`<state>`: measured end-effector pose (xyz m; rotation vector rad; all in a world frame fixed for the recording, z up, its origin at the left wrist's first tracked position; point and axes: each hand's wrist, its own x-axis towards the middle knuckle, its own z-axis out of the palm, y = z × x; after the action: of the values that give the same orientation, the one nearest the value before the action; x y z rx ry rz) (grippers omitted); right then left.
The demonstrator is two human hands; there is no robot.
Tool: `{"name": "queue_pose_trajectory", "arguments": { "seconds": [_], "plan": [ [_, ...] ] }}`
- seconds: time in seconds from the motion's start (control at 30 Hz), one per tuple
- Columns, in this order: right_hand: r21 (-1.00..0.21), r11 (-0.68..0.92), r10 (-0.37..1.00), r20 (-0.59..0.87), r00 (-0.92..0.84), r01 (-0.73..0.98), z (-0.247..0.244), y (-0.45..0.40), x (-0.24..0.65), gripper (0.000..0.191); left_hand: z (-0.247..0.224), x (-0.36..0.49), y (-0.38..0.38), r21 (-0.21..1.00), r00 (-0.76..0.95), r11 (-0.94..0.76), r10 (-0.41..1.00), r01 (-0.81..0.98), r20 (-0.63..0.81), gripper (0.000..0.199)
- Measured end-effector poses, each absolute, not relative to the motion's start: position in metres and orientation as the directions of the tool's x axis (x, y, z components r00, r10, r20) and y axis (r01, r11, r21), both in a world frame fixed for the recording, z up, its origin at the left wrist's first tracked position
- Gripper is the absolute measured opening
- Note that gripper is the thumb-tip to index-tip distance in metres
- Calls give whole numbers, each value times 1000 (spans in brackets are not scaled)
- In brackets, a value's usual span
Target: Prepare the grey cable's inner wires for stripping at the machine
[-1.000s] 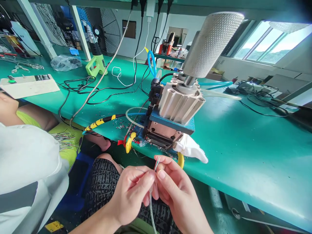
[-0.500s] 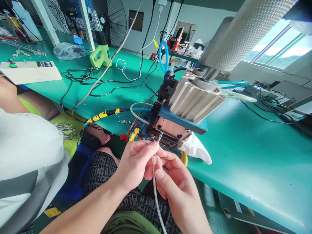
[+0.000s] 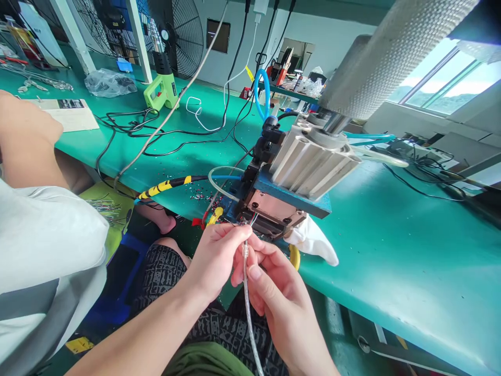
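Observation:
A grey cable with a clear jacket runs up from my lap between my two hands. My left hand pinches its upper end, where thin coloured wires fan out past the fingertips. Close beside it, my right hand is closed around the cable just below, thumb and fingers bent. The wire tips reach the lower front of a pneumatic press with a copper-coloured plate. My fingers partly hide the wires, so I cannot tell whether their ends are inside the press.
A green heat gun stands behind black cords on the green table. A white cloth sticks out beneath the press. Wire scraps lie left of it. Another person sits close on my left.
Both hands keep their hold on the cable, with the wires still at the press. On the left, the other person's arm has risen in front of the white board.

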<state>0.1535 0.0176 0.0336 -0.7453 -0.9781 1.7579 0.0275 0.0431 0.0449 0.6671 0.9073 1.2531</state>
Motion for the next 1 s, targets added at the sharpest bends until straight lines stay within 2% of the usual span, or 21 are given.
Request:
{"name": "queue_pose_trajectory", "arguments": {
  "seconds": [0.47, 1.0],
  "plan": [
    [-892, -204, 942, -67, -329, -404, 37, 20, 154, 33, 49, 29, 53, 831, 37, 181, 981, -527, -190, 32],
    [-902, -231, 941, -112, -319, -365, 35, 20, 154, 41, 50, 31, 50, 844, -6, 155, 983, -513, -184, 39]
  ]
}}
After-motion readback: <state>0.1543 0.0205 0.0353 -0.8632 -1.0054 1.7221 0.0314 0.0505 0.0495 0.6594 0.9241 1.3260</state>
